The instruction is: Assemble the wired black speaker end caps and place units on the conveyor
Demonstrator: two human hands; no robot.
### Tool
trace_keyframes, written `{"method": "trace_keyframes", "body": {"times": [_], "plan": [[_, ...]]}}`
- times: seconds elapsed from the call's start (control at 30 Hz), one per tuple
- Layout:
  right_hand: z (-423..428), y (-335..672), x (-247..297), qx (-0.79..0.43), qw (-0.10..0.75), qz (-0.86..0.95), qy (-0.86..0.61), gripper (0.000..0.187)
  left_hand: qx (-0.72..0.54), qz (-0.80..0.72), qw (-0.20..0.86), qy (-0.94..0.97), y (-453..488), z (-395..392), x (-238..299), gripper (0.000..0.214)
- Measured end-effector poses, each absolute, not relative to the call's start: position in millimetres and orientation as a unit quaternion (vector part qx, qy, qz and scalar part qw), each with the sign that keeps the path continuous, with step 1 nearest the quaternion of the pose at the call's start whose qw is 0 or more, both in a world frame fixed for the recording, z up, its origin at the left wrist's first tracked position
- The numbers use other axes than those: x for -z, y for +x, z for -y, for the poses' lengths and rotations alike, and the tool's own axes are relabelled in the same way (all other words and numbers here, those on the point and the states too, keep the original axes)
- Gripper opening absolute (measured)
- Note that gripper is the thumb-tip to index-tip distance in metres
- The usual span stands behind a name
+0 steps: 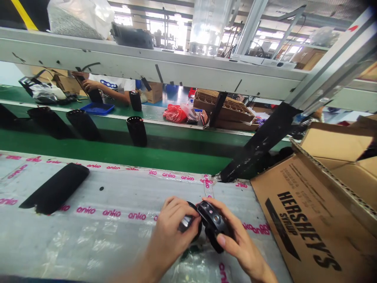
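Over the front of the taped bench (123,196), my right hand (235,236) grips a round black plastic part (214,220) with small holes along its rim. Close beside it, my left hand (176,224) pinches a second dark, glossy round piece (185,223), mostly covered by my fingers. The two pieces meet or nearly meet; I cannot tell whether they are joined. Off to the left on the bench lies a black fabric-covered cylinder (59,186) on its side.
Beyond the bench, a green conveyor (171,145) carries several upright black cylinders (137,131). A co-worker's hand (90,84) holds a black piece near a blue tray (97,108). An open cardboard box (306,212) stands right, beside a slanted black post (259,143). A shelf beam (176,74) crosses above.
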State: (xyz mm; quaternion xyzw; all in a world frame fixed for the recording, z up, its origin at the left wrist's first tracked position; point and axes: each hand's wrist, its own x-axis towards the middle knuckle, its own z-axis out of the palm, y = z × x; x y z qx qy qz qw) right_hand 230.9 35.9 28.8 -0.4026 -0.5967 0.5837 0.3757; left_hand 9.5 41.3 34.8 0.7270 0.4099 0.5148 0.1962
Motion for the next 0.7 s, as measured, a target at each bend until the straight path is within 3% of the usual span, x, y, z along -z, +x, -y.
{"method": "trace_keyframes", "body": {"times": [0.13,0.3,0.47,0.6,0.7], "plan": [[-28,213,-38,-0.553,0.402,0.57,-0.455,0.069,-0.507,-0.383,0.198,0.746,1,-38,-28,0.02],[-23,207,-40,-0.606,0.417,0.505,-0.451,0.087,-0.5,-0.462,0.213,0.701,-8,-30,-15,0.016],[-18,215,-40,-0.643,0.354,0.508,-0.451,0.099,-0.509,-0.434,0.221,0.71,1,-26,-13,0.02],[-16,214,-40,-0.597,0.335,0.549,-0.478,0.098,-0.446,-0.419,0.318,0.724,-14,-28,-17,0.025],[-17,201,-42,-0.436,0.363,0.628,-0.533,0.092,-0.385,-0.357,0.41,0.746,-38,-34,-16,0.071]]}}
